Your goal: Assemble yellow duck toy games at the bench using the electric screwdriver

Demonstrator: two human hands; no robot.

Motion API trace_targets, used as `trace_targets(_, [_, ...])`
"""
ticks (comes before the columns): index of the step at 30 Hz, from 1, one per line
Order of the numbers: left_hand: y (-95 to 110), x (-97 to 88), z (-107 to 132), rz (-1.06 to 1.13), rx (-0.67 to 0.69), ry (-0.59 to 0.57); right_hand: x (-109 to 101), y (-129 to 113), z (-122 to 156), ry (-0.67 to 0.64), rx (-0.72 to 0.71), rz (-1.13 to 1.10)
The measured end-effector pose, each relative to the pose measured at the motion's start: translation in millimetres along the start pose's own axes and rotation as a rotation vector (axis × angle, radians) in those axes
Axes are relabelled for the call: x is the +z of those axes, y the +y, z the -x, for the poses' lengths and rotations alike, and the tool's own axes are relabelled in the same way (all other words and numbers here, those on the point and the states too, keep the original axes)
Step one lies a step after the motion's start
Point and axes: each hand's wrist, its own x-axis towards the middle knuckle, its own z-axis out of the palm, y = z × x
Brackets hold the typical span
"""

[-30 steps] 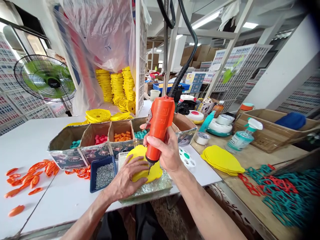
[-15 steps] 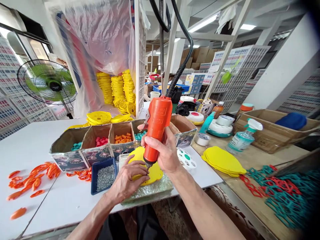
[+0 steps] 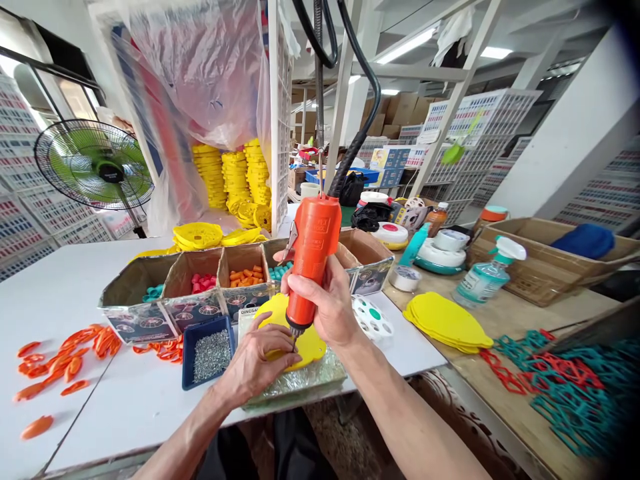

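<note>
My right hand (image 3: 334, 303) is wrapped round an orange electric screwdriver (image 3: 313, 247), held almost upright with its bit pointing down. The bit meets a yellow plastic plate (image 3: 313, 347) near its front edge. My left hand (image 3: 263, 353) lies over the plate's left side, its thumb and fingertips pressed close around the bit; whether a screw is between them is hidden. Under the plate is a plastic-wrapped block (image 3: 300, 385). A blue tray (image 3: 186, 357) of small metal screws (image 3: 213, 353) stands just left of my left hand.
Behind my hands a row of cardboard bins (image 3: 200, 310) holds teal, red and orange pieces. Orange parts (image 3: 70, 357) lie at left. Yellow plates (image 3: 445, 323), a spray bottle (image 3: 483, 277) and teal and red pieces (image 3: 565, 380) are at right. Cables (image 3: 367, 80) hang down to the screwdriver.
The top of the screwdriver and its hanging cable have shifted slightly left. Both hands stay at nearly the same spot on the yellow plate.
</note>
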Motion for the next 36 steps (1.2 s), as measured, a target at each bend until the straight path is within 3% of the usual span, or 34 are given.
trace_targets(6, [1,-1.8,1,0.047,-0.02,-0.053,-1,0,1,-0.008,0.017,0.014])
trace_targets(15, [6,-26.1,4,-0.103,-0.005,-0.295,-1,2,9,-0.006,0.043,0.041])
trace_targets(26, [11,-25.5,5,-0.122,-0.006,-0.286,1,8,17,0.01,0.097,0.098])
trace_targets(36, [2,-13.3,8,-0.124,0.01,-0.242,-5,18,26,0.004,0.122,0.134])
